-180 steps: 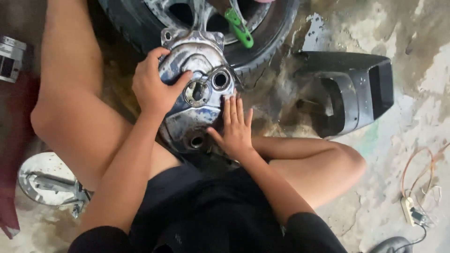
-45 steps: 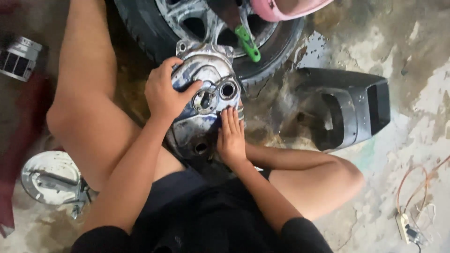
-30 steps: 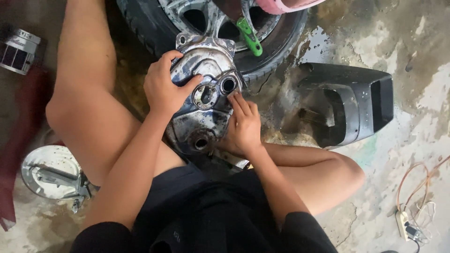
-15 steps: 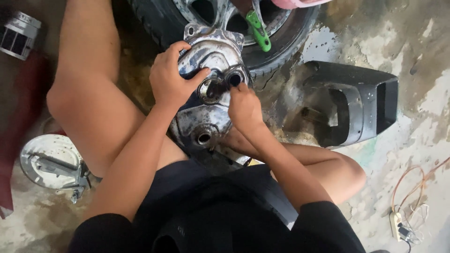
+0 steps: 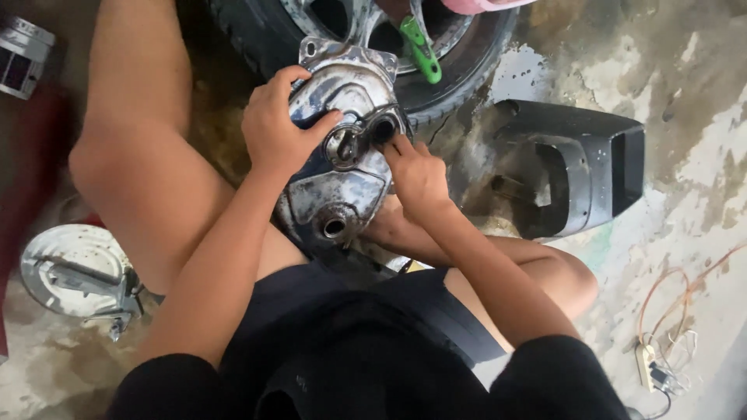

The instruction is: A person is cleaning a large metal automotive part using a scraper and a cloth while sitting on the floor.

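While the left hand (image 5: 274, 132) still grips the metal cover (image 5: 342, 163), right hand (image 5: 416, 173) has moved up, fingertips (image 5: 395, 144) curled at its hole (image 5: 381, 130), holding nothing visible.

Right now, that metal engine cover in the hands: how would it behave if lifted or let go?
The metal cover looks like a rigid casting, so probably stiff and heavy for its size. Its surface shines wet or greasy, so likely slippery. The left hand grips its edge and the right hand fingers a bore; it leans by the tyre, so it may tip if released.
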